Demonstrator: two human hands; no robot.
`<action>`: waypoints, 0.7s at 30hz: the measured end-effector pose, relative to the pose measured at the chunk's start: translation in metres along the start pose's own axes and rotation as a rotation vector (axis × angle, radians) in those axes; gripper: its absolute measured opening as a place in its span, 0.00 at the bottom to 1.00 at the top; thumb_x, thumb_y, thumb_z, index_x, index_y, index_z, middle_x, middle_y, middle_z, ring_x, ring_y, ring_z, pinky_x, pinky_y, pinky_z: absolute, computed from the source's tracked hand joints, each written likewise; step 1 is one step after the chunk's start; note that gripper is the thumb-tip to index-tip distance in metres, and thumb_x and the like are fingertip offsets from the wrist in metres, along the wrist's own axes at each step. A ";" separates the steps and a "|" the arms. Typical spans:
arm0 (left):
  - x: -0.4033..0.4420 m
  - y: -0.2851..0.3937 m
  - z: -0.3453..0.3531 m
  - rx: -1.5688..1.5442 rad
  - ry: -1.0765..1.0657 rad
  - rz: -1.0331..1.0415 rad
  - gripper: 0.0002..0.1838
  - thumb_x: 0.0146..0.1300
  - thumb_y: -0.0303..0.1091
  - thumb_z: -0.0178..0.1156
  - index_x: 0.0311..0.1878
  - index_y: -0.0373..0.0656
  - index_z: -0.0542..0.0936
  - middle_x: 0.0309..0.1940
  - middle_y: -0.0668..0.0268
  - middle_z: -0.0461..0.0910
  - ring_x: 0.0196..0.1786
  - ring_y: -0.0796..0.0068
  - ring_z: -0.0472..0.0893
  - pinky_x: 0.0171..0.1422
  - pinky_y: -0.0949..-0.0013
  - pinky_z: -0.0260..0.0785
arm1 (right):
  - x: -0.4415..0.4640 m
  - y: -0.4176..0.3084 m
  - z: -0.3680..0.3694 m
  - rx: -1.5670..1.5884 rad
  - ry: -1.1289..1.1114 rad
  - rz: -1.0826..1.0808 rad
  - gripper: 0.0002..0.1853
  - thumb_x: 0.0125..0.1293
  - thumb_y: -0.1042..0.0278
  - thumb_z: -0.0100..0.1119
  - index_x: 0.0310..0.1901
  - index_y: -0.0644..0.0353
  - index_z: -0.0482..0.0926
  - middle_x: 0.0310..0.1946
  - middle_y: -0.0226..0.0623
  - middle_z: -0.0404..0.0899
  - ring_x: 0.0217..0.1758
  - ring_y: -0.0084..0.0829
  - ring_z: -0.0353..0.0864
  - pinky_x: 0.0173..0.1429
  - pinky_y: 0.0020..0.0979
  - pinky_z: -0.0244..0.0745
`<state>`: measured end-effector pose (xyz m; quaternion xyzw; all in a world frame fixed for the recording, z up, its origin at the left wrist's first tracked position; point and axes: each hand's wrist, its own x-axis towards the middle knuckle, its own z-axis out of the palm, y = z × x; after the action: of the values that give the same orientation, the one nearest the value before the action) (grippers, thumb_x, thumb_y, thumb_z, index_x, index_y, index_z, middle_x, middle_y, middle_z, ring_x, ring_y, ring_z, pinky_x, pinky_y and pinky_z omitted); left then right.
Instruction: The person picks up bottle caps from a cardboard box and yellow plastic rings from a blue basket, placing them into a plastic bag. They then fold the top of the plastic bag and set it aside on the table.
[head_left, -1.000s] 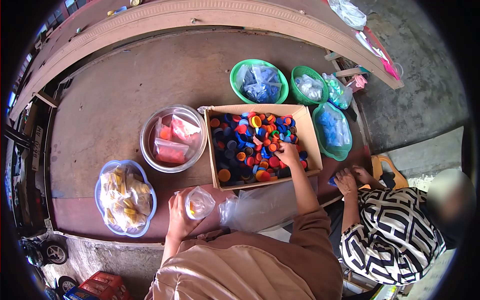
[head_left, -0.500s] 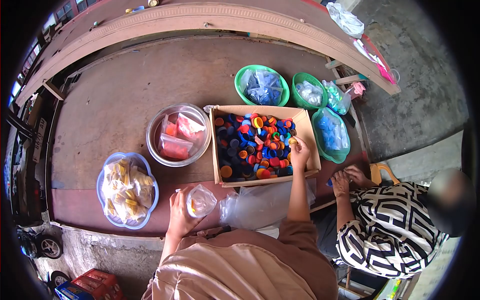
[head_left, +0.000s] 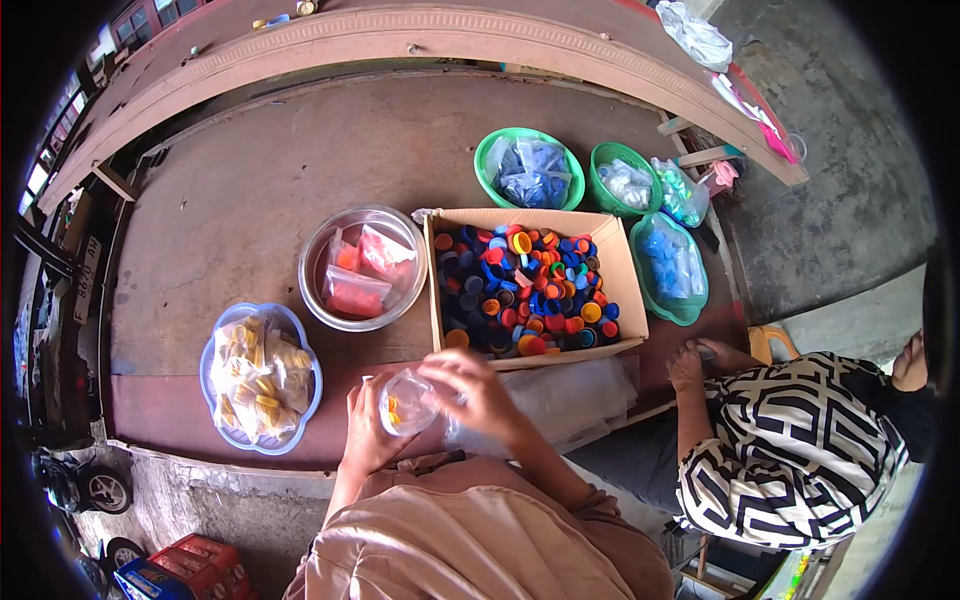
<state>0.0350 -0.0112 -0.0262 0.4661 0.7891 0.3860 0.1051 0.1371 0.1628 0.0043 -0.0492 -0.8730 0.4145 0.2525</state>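
Observation:
A clear plastic bag (head_left: 410, 402) with yellow caps inside is in my left hand (head_left: 368, 428), its fingers wrapped round the side. My right hand (head_left: 478, 392) is at the bag's right edge, smeared by motion, and its fingers cannot be made out well. Just beyond stands a cardboard box (head_left: 640, 290) of mixed bottle caps (head_left: 525, 290), red, blue, orange and green. Flat clear plastic bags (head_left: 560, 395) lie on the table between the box and my body.
A steel bowl (head_left: 312, 300) holds bags of red caps; a blue basin (head_left: 212, 405) holds bagged yellow ones. Green baskets (head_left: 578, 190) with bagged caps stand beyond the box. A co-worker (head_left: 790, 450) in a patterned top sits at the right, hands (head_left: 690, 362) together.
My right hand has left the box, where it held a yellow cap, and come to the clear bag. My left hand has stayed around the bag. The co-worker's hands have shifted slightly.

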 end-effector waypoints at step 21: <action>0.021 -0.005 0.005 0.030 -0.053 -0.135 0.42 0.37 0.35 0.74 0.59 0.42 0.67 0.52 0.59 0.71 0.56 0.55 0.69 0.62 0.56 0.58 | -0.007 0.136 -0.081 -0.497 -0.346 0.539 0.19 0.43 0.66 0.72 0.39 0.57 0.79 0.38 0.40 0.79 0.42 0.43 0.79 0.45 0.38 0.74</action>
<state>0.0228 0.0066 -0.0289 0.4232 0.8215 0.3536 0.1448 0.1652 0.3066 -0.0574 -0.2651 -0.9321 0.2444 -0.0355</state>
